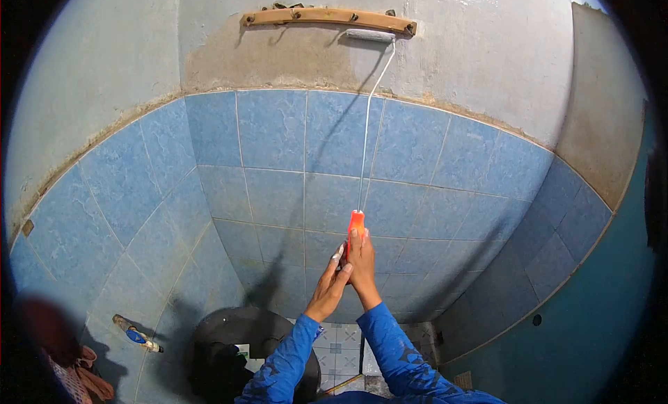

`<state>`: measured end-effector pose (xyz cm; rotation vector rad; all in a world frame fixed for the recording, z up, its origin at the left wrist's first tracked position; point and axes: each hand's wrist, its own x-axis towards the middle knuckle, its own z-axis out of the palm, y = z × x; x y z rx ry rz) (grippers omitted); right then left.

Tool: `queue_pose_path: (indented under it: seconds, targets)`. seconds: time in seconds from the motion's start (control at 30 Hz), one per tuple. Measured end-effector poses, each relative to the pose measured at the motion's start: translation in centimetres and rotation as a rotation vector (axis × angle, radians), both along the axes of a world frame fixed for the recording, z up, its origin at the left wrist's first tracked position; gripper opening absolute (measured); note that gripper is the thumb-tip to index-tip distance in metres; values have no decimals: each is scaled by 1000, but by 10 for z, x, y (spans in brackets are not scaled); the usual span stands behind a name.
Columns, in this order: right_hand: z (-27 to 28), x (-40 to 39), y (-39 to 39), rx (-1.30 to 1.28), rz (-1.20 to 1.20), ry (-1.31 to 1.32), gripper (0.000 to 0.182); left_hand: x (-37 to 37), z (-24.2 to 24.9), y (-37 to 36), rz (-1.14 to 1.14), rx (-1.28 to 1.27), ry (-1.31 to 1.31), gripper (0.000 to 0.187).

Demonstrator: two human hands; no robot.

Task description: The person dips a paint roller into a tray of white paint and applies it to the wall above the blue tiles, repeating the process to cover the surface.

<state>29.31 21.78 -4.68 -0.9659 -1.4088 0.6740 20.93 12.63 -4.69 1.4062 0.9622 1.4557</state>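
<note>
Nearest the camera: two forearms in blue patterned sleeves point(390, 348), rising from the bottom edge toward the wall.

Far left, low: a blurred bundle of reddish cloth point(76, 380); detail cannot be made out. Just right of it, a tap point(137, 334) with a blue part projects from the left tiled wall point(104, 230). Next, at the foot of that wall, a black bucket point(243, 331) stands on the floor, its contents dark and indistinct. A strip of patterned floor tile point(341, 352) shows between the two sleeves.

Centre: the left hand point(332, 279) is raised with fingers extended, its fingertips resting against the lower end of an orange handle point(355, 227). Whether it truly grips cannot be told. The right hand point(362, 261) is closed around the same handle from the right side, touching the left hand. The handle belongs to a paint roller: a thin white wire frame point(367, 140) runs nearly straight up from it across the blue back-wall tiles point(278, 167) to the roller sleeve point(370, 35), which lies horizontal against the plastered upper wall point(487, 56), directly beneath the right end of a wooden hook rail point(327, 17) fixed there.

Right: the plaster beside the roller looks pale and glossy; further right it turns to bare brown render point(602, 105). A teal panel point(591, 313) fills the lower right corner.
</note>
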Motion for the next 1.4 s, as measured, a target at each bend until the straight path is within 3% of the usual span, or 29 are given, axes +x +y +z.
queue_pose_path:
  seconds: [0.3,0.37,0.43,0.57,0.9,1.0,1.23,1.4]
  targets:
    - [-32,1,-25,-56,-23,0,44,-1,-37,-8,10,-30,43,76]
    - [-26,1,-20,-81,10,14,45,0,-35,-10,14,-44,62,75]
    - [-26,0,0,56,-69,-48,46,0,-24,-3,1,-29,27,75]
    - [18,-5,-11,6,-25,21,47,-2,2,-3,24,40,25,75]
    - [-71,4,-42,-38,-4,-57,39,-1,-77,-28,40,-114,133,76]
    - [-62,-2,-33,-18,-2,-36,38,-3,-71,-27,35,-120,130,78]
    - [21,-27,-7,34,42,36,40,-21,8,-4,69,58,94,78]
    - [-32,-27,-29,-18,-9,-53,42,-19,-39,-21,111,37,119,79]
